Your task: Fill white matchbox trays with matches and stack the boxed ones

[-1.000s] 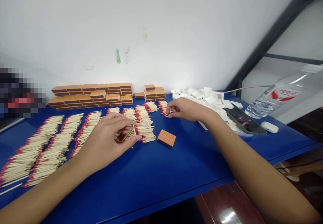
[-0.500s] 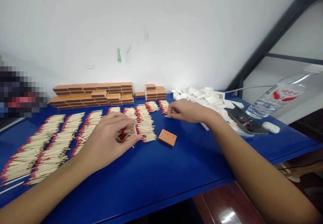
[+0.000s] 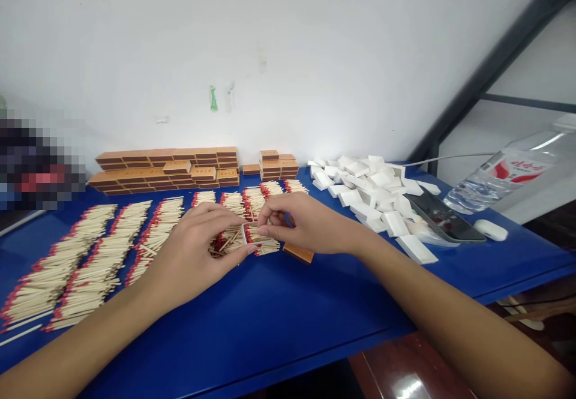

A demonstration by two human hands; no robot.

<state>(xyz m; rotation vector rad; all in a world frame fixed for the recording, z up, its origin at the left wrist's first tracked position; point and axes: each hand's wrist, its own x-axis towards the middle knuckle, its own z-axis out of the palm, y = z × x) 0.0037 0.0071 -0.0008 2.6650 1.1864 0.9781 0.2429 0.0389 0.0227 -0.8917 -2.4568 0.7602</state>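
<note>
A small white matchbox tray (image 3: 244,234) is held on its left side between the thumb and fingers of my left hand (image 3: 198,240). My right hand (image 3: 299,222) is at the tray's other side, its fingertips pinched on a few matches whose red heads show inside the tray. My fingers partly cover these matches. Just under my right hand lies an orange matchbox cover (image 3: 297,254), partly hidden. Loose matches (image 3: 269,246) lie on the table below the tray, and a heap of matches (image 3: 227,240) shows behind my left fingers.
Long rows of matches (image 3: 90,261) cover the left of the blue table (image 3: 270,321). Stacked orange matchboxes (image 3: 166,162) line the wall. A pile of white trays (image 3: 371,186) sits to the right, beside a phone (image 3: 445,219), an earphone case (image 3: 491,230) and a water bottle (image 3: 499,168).
My right hand has come from the small match pile at the back, left and nearer to the tray, with pinched fingers. My left hand keeps holding the tray in nearly the same place.
</note>
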